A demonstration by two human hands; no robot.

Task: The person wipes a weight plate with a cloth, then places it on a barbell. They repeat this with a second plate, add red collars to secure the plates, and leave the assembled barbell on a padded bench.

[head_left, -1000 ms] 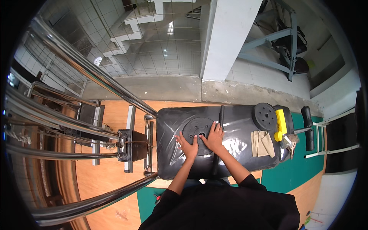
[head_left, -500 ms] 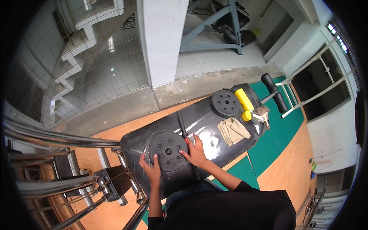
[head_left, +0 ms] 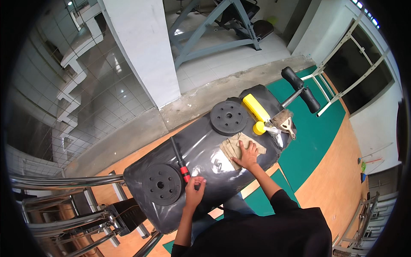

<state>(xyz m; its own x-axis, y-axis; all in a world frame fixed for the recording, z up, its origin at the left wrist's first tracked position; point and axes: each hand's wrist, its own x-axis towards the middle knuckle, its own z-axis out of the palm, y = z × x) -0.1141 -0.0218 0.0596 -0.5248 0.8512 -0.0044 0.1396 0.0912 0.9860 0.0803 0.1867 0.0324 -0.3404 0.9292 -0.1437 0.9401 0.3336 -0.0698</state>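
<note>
My left hand [head_left: 195, 192] is closed with curled fingers around a black dumbbell bar [head_left: 177, 150] with a red collar, partly hidden behind the hand. Left of the bar, a black weight plate [head_left: 162, 185] lies flat on the black padded bench [head_left: 199, 154]. My right hand [head_left: 248, 156] rests with its fingers spread on a folded beige cloth [head_left: 231, 147], not visibly gripping it. Just beyond the cloth lies a second black weight plate [head_left: 229, 118].
At the bench's far right lie a yellow bottle [head_left: 255, 108], a round yellow cap-like thing [head_left: 259, 127] and a brush [head_left: 284, 122]. Padded rollers [head_left: 299, 88] jut out past that end. Chrome tubes [head_left: 64, 180] stand at the left, a white pillar [head_left: 141, 51] behind.
My hands have left the near weight plate. The left has gone to the bar, and the right has moved rightward onto the cloth. The view has shifted too.
</note>
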